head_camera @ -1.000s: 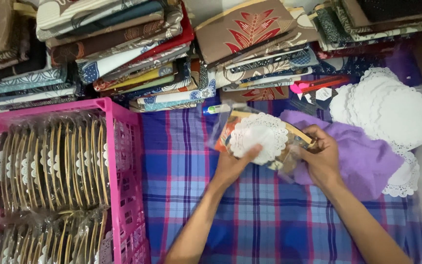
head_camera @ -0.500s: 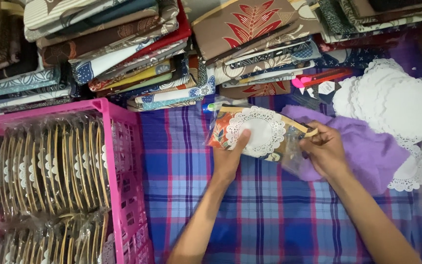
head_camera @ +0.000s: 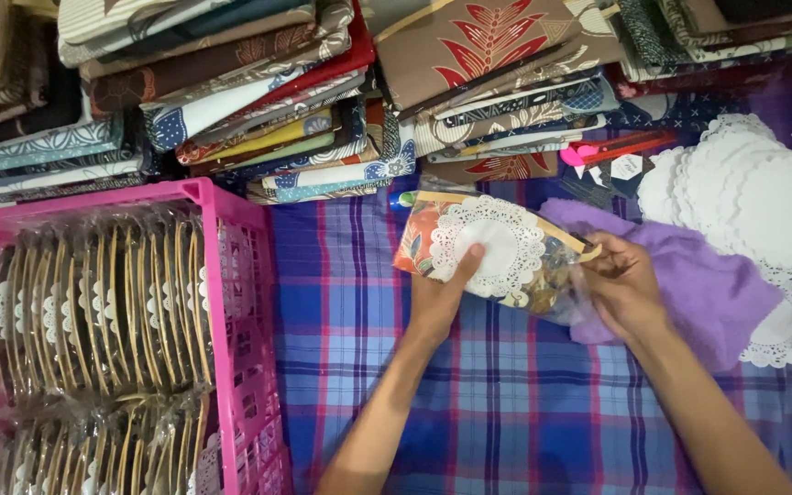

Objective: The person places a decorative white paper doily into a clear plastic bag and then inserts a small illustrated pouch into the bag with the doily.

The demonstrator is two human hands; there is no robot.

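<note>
My left hand grips a patterned fabric item with a wooden rim, wrapped in clear plastic, its thumb pressing a white paper doily against the front. At the item's right end my right hand pinches the loose edge of the plastic wrap. Both hands hold it just above the blue and purple plaid cloth.
A pink plastic crate at left holds several wrapped pieces standing on edge. Stacks of folded patterned fabrics line the back. A purple towel and a pile of white doilies lie at right, with a pink cutter behind.
The wrapped item has tilted a little flatter. My right hand slid down along its right end onto the plastic edge. The view shifted slightly.
</note>
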